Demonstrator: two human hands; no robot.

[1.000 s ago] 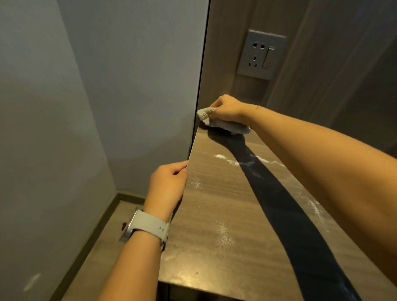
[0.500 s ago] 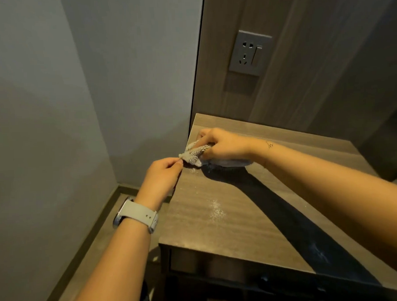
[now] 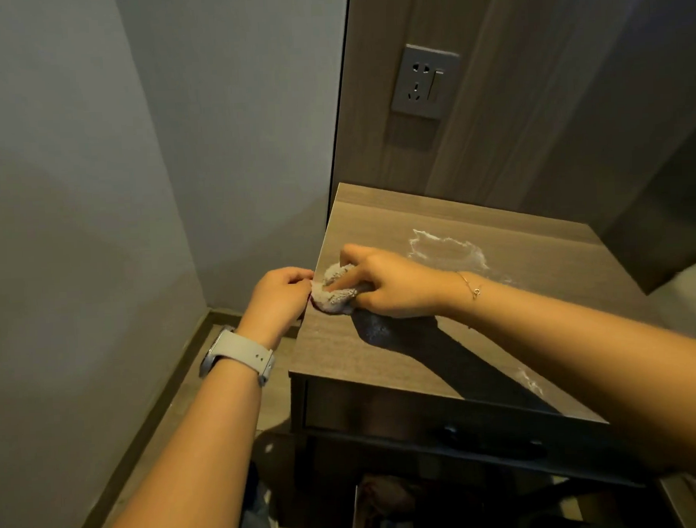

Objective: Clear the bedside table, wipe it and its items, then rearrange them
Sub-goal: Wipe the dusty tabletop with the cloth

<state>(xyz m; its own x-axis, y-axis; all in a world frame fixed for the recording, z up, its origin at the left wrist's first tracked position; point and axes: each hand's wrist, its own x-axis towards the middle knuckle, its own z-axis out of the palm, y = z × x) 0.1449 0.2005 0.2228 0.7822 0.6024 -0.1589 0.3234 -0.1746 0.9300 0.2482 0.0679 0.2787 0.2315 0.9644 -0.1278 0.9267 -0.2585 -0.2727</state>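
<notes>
Two hands meet at the left edge of the bedside table [image 3: 382,366]. My right hand [image 3: 383,286] has its fingers curled down over a bunched grey cloth [image 3: 333,294], pressing it against the wooden top right at that edge. My left hand [image 3: 278,296] sits just off the side of the table, its fingers curled with the tips touching the cloth's edge; whether they pinch it I cannot tell. A pale grey watch [image 3: 239,358] wraps my left wrist, and a thin chain bracelet [image 3: 469,284] circles my right. Behind my right hand, a whitish smeared residue [image 3: 445,247] marks the tabletop, with another patch [image 3: 531,381] near the front right corner. A dark drawer front [image 3: 384,412] lies below the top. On the wood panel behind the table is a grey wall socket [image 3: 424,83]. A plain grey wall [image 3: 96,195] stands to the left.
</notes>
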